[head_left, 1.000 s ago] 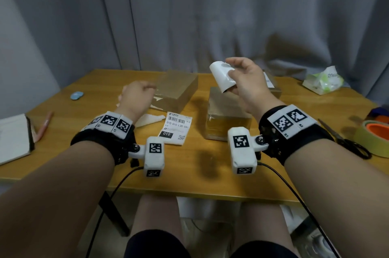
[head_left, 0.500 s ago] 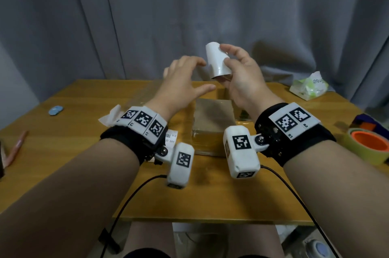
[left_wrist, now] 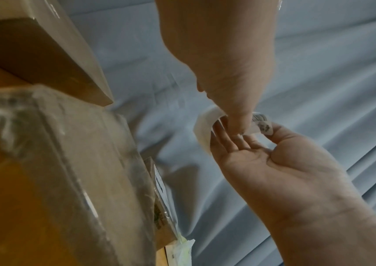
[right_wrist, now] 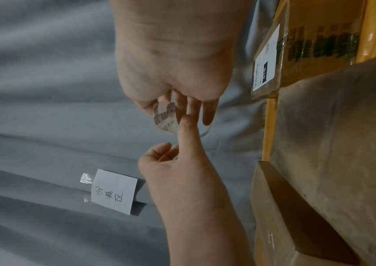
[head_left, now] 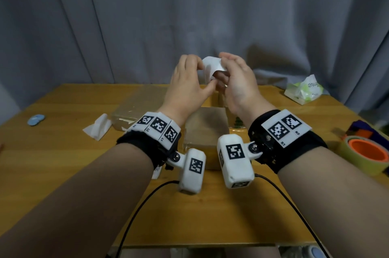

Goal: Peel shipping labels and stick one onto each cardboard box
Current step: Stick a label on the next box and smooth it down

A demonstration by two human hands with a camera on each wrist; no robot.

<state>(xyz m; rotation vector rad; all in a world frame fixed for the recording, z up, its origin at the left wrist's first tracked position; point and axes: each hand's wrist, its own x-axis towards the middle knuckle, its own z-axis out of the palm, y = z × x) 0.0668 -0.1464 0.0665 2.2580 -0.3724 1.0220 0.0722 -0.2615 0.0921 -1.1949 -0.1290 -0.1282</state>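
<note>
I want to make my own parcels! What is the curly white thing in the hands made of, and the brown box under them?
The label looks like thin, slightly glossy paper: it curls and carries a printed barcode. The box looks like brown cardboard wrapped in clear shiny tape or film, which catches the light. Both hands, left and right, pinch the label.

Wooden table (head_left: 63,163) stands against a grey curtain (head_left: 147,15). Tape roll (head_left: 365,155), yellow with orange core, near right edge. Tissue pack (head_left: 304,92) far right. Blue item (head_left: 36,120) far left. Handwritten note (right_wrist: 114,191) taped to the curtain.
</note>
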